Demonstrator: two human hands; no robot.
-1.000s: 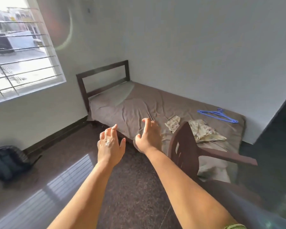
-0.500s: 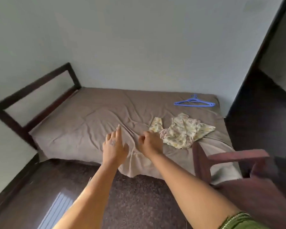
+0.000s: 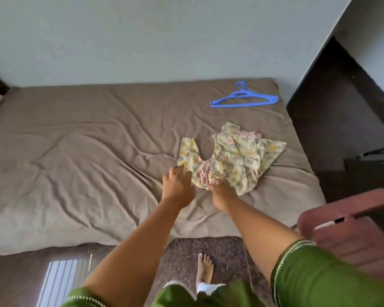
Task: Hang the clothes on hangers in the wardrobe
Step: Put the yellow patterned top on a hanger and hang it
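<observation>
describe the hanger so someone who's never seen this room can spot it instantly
Start at the brown-sheeted bed against the pale wall. Near its far right corner, beyond the yellow floral garment, a blue plastic hanger lies flat. It is the only blue, rigid thing on the sheet, and neither hand touches it.

open sheet (image 3: 80, 156) left; chair (image 3: 350, 235) crowds the right.

The right hand (image 3: 222, 193) hides its own fingertips in the garment (image 3: 235, 160). The blurred chair (image 3: 350, 229) and the bed (image 3: 75, 151) run off frame.
</observation>
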